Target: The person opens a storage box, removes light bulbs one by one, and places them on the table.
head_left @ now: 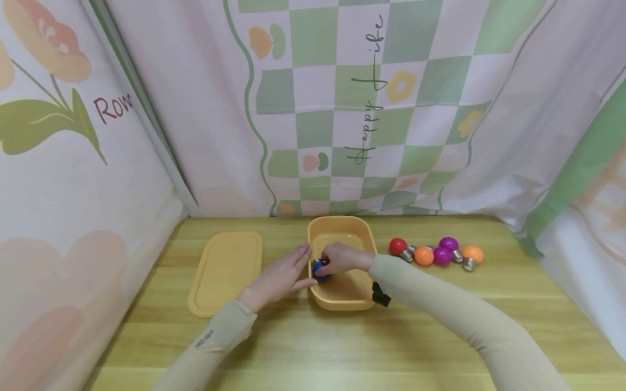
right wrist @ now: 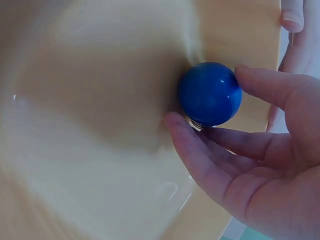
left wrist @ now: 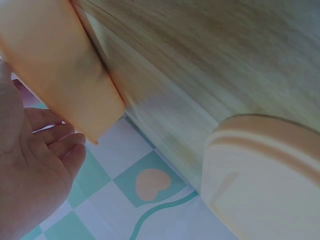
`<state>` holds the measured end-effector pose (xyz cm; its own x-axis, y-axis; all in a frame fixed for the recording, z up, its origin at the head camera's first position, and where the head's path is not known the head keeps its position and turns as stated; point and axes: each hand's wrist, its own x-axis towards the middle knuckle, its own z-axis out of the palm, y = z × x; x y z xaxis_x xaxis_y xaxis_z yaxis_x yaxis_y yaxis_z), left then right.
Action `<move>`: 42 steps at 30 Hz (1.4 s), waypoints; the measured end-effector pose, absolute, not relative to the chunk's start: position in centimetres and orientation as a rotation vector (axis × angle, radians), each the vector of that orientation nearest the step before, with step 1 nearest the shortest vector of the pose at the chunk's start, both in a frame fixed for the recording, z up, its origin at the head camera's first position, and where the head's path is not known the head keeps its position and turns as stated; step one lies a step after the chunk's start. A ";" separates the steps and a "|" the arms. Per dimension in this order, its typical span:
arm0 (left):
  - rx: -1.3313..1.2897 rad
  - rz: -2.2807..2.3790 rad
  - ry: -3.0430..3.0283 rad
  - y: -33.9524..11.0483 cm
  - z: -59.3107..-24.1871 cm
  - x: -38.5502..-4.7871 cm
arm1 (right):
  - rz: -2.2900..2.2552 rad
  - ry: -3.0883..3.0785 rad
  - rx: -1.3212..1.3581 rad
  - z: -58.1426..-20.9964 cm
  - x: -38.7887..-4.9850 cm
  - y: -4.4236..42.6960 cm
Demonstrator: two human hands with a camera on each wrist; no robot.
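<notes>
A blue light bulb [head_left: 320, 270] with a metal screw base is against the left wall inside the yellow plastic box [head_left: 342, 305]. My right hand [head_left: 344, 258] reaches into the box and holds this bulb. In the right wrist view, the thumb touches the side of the blue globe [right wrist: 209, 95] and the fingers lie at its base. My left hand [head_left: 279, 274] rests at the box's left rim with its fingers extended. The left wrist view has that hand [left wrist: 37, 155] beside the box's outer wall [left wrist: 60, 65].
The yellow lid [head_left: 230, 271] lies flat on the wooden table [head_left: 313, 353], left of the box. To the box's right lie several bulbs: a red bulb [head_left: 398, 246], orange bulbs [head_left: 424, 256] and purple bulbs [head_left: 442, 256]. A checked curtain [head_left: 362, 125] hangs behind the table.
</notes>
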<state>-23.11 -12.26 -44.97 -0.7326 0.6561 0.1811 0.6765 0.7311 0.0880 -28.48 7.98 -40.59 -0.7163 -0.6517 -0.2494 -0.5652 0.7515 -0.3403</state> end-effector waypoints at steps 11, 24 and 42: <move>-1.075 -0.246 -2.797 -12.2 -44.7 -22.9 | -0.334 2.603 -0.909 -40.9 -28.7 7.9; -1.080 -0.268 -2.800 -12.1 -44.9 -23.0 | -0.373 2.628 -0.916 -40.2 -28.6 10.0; -1.070 -0.297 -2.806 -12.1 -44.7 -22.9 | -0.578 2.614 -0.944 -37.7 -28.0 14.5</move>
